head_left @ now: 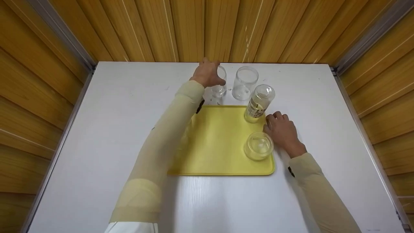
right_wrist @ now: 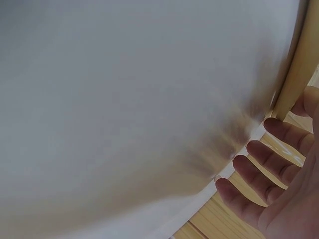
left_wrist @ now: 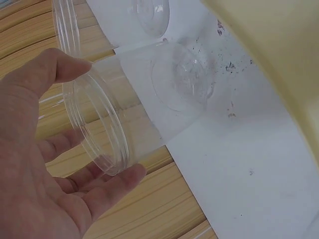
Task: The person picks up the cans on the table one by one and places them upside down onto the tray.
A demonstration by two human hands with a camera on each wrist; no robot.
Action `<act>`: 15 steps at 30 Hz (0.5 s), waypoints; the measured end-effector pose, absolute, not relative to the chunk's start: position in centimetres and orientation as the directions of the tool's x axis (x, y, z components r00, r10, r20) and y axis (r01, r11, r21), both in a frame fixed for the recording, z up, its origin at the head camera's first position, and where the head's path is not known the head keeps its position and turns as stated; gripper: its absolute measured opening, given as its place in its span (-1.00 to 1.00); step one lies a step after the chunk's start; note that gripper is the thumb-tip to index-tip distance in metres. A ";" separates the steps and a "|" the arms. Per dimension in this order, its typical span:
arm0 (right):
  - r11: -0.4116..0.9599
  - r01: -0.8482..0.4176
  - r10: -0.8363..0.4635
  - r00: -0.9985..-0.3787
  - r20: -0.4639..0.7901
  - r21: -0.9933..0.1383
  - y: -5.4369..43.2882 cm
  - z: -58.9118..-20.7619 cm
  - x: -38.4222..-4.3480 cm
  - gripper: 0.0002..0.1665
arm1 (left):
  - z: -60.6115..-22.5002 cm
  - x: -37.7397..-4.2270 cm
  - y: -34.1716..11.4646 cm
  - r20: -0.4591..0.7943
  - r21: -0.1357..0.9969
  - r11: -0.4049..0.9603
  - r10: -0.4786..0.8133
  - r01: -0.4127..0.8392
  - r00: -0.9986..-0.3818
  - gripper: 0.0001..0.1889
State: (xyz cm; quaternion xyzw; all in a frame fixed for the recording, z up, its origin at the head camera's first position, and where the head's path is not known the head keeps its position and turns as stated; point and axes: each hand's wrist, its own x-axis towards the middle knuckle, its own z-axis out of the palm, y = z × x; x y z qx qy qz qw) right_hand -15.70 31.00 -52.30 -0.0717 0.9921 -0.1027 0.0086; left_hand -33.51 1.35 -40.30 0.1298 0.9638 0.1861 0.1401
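In the head view my left hand (head_left: 207, 73) reaches to the table's far side, at a clear jar (head_left: 219, 90). The left wrist view shows the thumb on one side of this jar's ridged rim (left_wrist: 102, 124) and the fingertips curled about the opposite side. The jar looks see-through, with nothing inside. My right hand (head_left: 283, 132) rests beside the right edge of a yellow tray (head_left: 220, 139), fingers loosely bent and fingertips low at the white table, thumb against the tray's edge. On the tray's right side stand a tall clear jar with a printed label (head_left: 255, 108) and a short clear jar (head_left: 258, 147).
Another clear jar (head_left: 245, 84) stands right of the one at my left hand, behind the tray. Small dark specks mark the white table (head_left: 106, 136) there. Wood-patterned walls (head_left: 220, 29) close in the back and both sides. My left sleeve covers the tray's left part.
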 end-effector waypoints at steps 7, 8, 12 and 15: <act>0.966 -0.148 -0.149 -0.989 0.010 -0.213 31.1 -52.4 -15.7 -0.54 | -39.3 -33.0 0.9 -0.204 0.416 0.889 0.295 0.190 -0.934 -0.14; 0.965 -0.148 -0.149 -0.989 0.010 -0.215 31.1 -52.4 -15.7 -0.54 | -39.2 -32.9 0.8 -0.200 0.423 0.886 0.294 0.189 -0.934 -0.14; 0.966 -0.151 -0.152 -0.988 0.012 -0.211 31.3 -52.3 -15.8 -0.54 | -38.7 -32.5 0.4 -0.178 0.448 0.872 0.302 0.196 -0.937 -0.15; 0.966 -0.153 -0.153 -0.988 0.017 -0.207 31.4 -52.4 -15.8 -0.54 | -38.5 -32.3 0.0 -0.161 0.465 0.862 0.307 0.202 -0.938 -0.15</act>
